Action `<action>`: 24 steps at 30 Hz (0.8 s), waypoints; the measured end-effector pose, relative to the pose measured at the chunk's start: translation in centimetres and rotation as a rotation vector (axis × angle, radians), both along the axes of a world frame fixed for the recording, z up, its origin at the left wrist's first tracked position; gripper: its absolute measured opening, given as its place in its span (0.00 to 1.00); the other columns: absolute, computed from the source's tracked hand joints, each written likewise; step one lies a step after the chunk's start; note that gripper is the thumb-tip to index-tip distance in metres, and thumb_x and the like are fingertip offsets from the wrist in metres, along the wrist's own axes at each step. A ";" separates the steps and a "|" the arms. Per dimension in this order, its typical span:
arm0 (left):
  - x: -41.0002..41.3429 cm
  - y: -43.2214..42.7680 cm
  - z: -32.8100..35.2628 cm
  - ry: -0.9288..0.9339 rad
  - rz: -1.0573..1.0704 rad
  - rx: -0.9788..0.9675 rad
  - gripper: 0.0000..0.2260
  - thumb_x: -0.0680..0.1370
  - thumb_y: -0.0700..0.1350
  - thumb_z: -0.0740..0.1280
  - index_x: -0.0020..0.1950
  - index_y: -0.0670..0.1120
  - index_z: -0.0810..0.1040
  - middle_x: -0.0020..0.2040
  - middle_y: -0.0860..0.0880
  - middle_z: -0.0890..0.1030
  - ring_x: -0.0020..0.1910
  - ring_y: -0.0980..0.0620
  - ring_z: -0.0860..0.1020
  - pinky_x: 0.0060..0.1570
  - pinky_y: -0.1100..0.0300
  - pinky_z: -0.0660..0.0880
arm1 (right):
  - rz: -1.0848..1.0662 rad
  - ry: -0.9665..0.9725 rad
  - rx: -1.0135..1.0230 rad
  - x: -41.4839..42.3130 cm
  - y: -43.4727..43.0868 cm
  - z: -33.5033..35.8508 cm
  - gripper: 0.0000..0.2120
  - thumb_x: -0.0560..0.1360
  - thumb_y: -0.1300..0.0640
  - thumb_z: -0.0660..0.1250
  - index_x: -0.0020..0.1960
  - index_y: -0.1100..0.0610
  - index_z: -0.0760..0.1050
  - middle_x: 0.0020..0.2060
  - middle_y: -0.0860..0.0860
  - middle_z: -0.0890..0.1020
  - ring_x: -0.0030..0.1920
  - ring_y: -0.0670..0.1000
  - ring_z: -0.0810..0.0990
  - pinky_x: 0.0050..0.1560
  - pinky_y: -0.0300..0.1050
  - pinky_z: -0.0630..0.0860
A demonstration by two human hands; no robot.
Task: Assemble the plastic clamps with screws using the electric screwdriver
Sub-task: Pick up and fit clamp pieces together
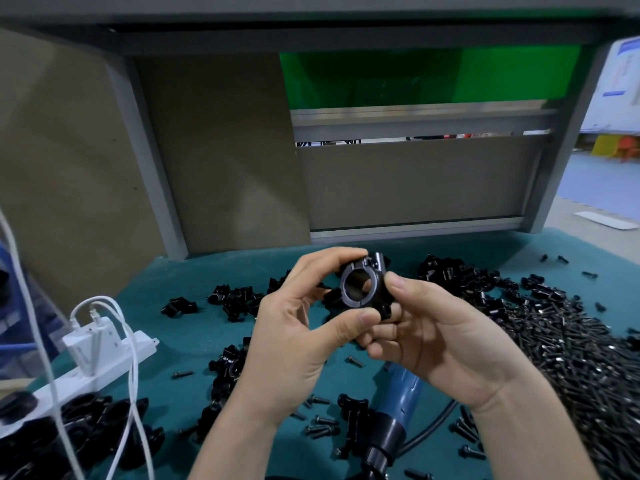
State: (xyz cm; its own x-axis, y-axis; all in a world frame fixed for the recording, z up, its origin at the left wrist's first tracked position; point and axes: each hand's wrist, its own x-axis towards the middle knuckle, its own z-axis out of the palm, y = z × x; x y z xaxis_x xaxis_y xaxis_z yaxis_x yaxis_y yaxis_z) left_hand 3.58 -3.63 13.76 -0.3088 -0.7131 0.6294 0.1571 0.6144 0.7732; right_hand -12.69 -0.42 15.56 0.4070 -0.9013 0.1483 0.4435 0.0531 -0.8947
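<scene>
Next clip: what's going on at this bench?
A person holds a black clamp up over the mat, pinched between the left hand and right hand. Its halves are together, but I cannot tell whether any screws are in it. The screwdriver lies untouched on the mat below the hands. A screw pile sits to the right, and loose clamp parts are scattered around.

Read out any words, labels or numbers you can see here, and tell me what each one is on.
Nothing here can be read.
On the poster: blue print, too blurred to read.
On the screwdriver, power strip and clamp: no lettering shows.
</scene>
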 end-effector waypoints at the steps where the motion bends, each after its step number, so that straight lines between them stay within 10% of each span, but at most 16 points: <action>1: 0.0 0.0 0.0 -0.005 0.003 -0.003 0.20 0.67 0.54 0.76 0.58 0.58 0.80 0.58 0.51 0.81 0.60 0.47 0.77 0.62 0.50 0.73 | -0.014 -0.006 -0.003 0.0 0.0 -0.1 0.18 0.63 0.46 0.79 0.46 0.57 0.85 0.35 0.53 0.84 0.35 0.49 0.83 0.37 0.39 0.80; 24: 1.3 0.5 0.8 -0.199 0.126 -0.072 0.21 0.67 0.56 0.74 0.59 0.63 0.79 0.55 0.57 0.83 0.58 0.50 0.79 0.59 0.45 0.74 | 0.000 0.033 -0.013 -0.3 -0.2 -0.3 0.20 0.60 0.47 0.81 0.47 0.58 0.85 0.35 0.53 0.84 0.33 0.47 0.81 0.37 0.36 0.79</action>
